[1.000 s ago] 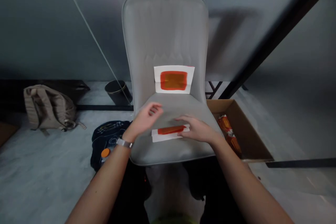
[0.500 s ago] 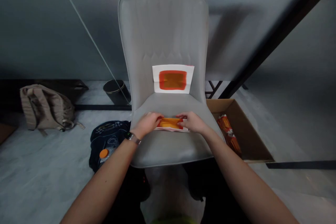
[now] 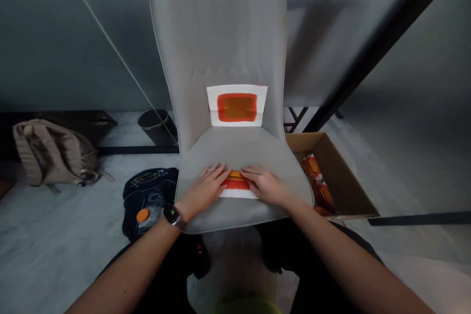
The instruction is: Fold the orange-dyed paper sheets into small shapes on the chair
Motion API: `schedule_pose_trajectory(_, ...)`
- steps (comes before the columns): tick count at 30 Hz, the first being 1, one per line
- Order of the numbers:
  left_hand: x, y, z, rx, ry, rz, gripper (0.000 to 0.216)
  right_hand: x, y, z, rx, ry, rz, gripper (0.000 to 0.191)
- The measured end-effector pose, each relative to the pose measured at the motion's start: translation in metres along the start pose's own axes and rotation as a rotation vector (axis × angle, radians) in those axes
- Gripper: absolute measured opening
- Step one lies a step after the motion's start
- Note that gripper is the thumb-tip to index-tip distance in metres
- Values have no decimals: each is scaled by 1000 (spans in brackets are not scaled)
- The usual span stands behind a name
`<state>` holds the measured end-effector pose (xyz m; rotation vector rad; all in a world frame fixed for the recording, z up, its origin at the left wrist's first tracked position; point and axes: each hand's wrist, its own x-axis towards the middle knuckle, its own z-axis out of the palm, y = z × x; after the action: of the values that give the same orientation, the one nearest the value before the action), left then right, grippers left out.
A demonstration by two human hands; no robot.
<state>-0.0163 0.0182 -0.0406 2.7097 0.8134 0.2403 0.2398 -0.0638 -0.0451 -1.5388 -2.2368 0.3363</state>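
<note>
A folded white paper with an orange patch [image 3: 236, 185] lies on the seat of a grey chair [image 3: 221, 34]. My left hand [image 3: 204, 189] lies flat on the paper's left end, fingers stretched out. Flat on its right end rests my right hand [image 3: 265, 185], fingers also extended. Only a narrow strip of the paper shows between the two hands. A second white sheet with an orange rectangle [image 3: 237, 106] leans upright against the chair back, behind the hands.
An open cardboard box [image 3: 342, 176] with orange packets stands on the floor right of the chair. Left of the chair lie a dark bag [image 3: 149, 196], a beige backpack [image 3: 51, 152] and a black bin [image 3: 154, 125]. A dark diagonal beam [image 3: 375, 49] crosses at right.
The hands gripped and folded the paper on the seat, then went flat, now pressing it down. The paper looks narrower. The view moved closer to the chair.
</note>
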Motion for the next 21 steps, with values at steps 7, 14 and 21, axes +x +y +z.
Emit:
schedule_pose_trajectory(7,-2,5,4,66,-56,45,54,-10,-3,1,22,0,-39,47)
schedule_pose_trajectory(14,-7,4,6,51,-104,26,48,-13,-1,3,34,-19,-48,46)
schedule_pose_trajectory(21,-7,2,16,79,-73,20,50,-17,2,6,25,-38,-51,46)
